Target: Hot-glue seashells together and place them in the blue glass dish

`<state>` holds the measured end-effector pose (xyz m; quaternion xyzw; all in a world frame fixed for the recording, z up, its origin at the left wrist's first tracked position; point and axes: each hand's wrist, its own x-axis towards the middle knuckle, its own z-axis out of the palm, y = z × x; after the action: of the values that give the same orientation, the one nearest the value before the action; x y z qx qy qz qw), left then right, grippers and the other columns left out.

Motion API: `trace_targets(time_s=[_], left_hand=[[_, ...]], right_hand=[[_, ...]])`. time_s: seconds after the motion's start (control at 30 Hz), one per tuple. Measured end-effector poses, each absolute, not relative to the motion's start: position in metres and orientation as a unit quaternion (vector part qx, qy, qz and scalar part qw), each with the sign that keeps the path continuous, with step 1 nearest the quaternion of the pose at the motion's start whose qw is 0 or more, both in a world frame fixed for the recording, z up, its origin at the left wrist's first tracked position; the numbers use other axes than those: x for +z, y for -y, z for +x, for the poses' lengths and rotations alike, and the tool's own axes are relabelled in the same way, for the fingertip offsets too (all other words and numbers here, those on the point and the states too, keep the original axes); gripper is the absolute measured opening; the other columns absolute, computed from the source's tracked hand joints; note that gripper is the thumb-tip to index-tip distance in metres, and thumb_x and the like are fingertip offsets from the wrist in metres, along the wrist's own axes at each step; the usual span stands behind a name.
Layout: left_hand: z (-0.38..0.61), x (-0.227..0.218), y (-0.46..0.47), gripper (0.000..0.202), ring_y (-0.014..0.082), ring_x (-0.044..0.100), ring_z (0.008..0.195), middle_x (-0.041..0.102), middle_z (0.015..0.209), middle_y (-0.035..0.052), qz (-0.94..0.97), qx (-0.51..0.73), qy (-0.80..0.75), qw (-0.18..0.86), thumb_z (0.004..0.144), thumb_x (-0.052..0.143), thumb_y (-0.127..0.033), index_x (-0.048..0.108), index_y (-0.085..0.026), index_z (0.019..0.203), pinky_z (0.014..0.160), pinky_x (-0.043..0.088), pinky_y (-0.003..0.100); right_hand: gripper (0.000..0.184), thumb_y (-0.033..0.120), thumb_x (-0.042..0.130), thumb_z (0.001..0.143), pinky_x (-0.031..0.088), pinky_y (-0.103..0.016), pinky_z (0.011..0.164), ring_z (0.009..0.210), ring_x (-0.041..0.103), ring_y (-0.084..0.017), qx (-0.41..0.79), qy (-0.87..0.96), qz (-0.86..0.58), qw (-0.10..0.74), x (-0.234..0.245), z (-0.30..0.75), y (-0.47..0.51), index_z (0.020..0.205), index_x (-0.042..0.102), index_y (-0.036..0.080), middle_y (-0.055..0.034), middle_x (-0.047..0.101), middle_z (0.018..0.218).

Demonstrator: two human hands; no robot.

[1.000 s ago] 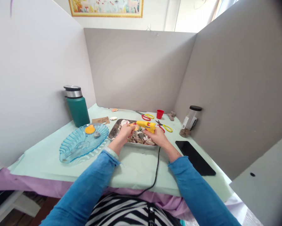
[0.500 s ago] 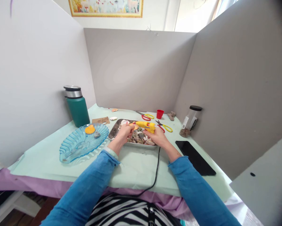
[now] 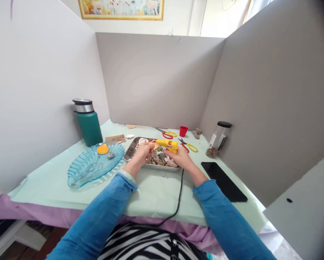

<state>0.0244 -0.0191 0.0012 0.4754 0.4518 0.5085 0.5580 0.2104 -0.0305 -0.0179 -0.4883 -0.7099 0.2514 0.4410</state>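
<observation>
Glue gun (image 3: 167, 144): yellow, in your right hand (image 3: 180, 155), fingers curled closed around the handle; nozzle points toward your left hand (image 3: 143, 151).
Orange shell (image 3: 155, 146): pinched in your left fingertips, just beside the nozzle; can't tell whether they touch.
Metal tray (image 3: 129, 152): below both your hands, shells inside.
Against one second ago: your hands and gun practically unmoved.
</observation>
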Motion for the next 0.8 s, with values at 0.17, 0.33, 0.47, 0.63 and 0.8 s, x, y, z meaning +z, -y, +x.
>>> trace_targets(time_s=[0.17, 0.33, 0.47, 0.63, 0.8], left_hand=[[0.0235, -0.0017, 0.0149, 0.021, 0.0023, 0.024, 0.032, 0.039, 0.044, -0.0074, 0.455, 0.545, -0.446, 0.545, 0.069, 0.061, -0.015, 0.042, -0.019, 0.06, 0.036, 0.014, 0.019], [0.024, 0.0004, 0.0151, 0.022, 0.0026, 0.024, 0.033, 0.035, 0.043, -0.0083, 0.435, 0.579, -0.456, 0.517, 0.07, 0.061, -0.016, 0.042, -0.019, 0.059, 0.037, 0.015, 0.02], [0.0237, 0.0016, 0.0155, 0.02, 0.0026, 0.025, 0.032, 0.038, 0.045, -0.008, 0.413, 0.597, -0.463, 0.508, 0.071, 0.06, -0.017, 0.042, -0.019, 0.061, 0.037, 0.015, 0.02], [0.0218, 0.0014, 0.0149, 0.022, 0.0026, 0.025, 0.032, 0.037, 0.046, -0.0087, 0.385, 0.621, -0.463, 0.502, 0.07, 0.061, -0.018, 0.04, -0.02, 0.062, 0.036, 0.015, 0.019], [0.0203, 0.0033, 0.0148, 0.018, 0.0022, 0.025, 0.033, 0.039, 0.046, -0.0087, 0.379, 0.635, -0.449, 0.501, 0.071, 0.058, -0.017, 0.041, -0.019, 0.064, 0.036, 0.016, 0.019]], right_hand=[[0.035, 0.051, 0.065, 0.075, 0.042, -0.026, 0.055, 0.059, 0.059, -0.018, 0.247, 0.71, -0.493, 0.438, -0.0155, 0.2089, 0.0334, 0.072, 0.068, 0.016, -0.0021, 0.065, 0.061], [0.036, 0.052, 0.067, 0.074, 0.044, -0.027, 0.059, 0.064, 0.062, -0.019, 0.231, 0.707, -0.494, 0.451, -0.0165, 0.2088, 0.0321, 0.075, 0.07, 0.016, -0.0028, 0.067, 0.065], [0.037, 0.052, 0.069, 0.073, 0.046, -0.028, 0.059, 0.065, 0.063, -0.02, 0.225, 0.698, -0.498, 0.463, -0.0191, 0.2094, 0.0294, 0.079, 0.072, 0.016, -0.0034, 0.068, 0.067], [0.036, 0.052, 0.066, 0.077, 0.045, -0.028, 0.058, 0.061, 0.063, -0.02, 0.217, 0.684, -0.527, 0.456, -0.0207, 0.2108, 0.027, 0.077, 0.072, 0.016, -0.0038, 0.067, 0.062], [0.038, 0.054, 0.063, 0.081, 0.043, -0.028, 0.064, 0.078, 0.066, -0.023, 0.132, 0.713, -0.559, 0.403, -0.0152, 0.209, 0.0327, 0.097, 0.07, 0.019, -0.0044, 0.071, 0.081]])
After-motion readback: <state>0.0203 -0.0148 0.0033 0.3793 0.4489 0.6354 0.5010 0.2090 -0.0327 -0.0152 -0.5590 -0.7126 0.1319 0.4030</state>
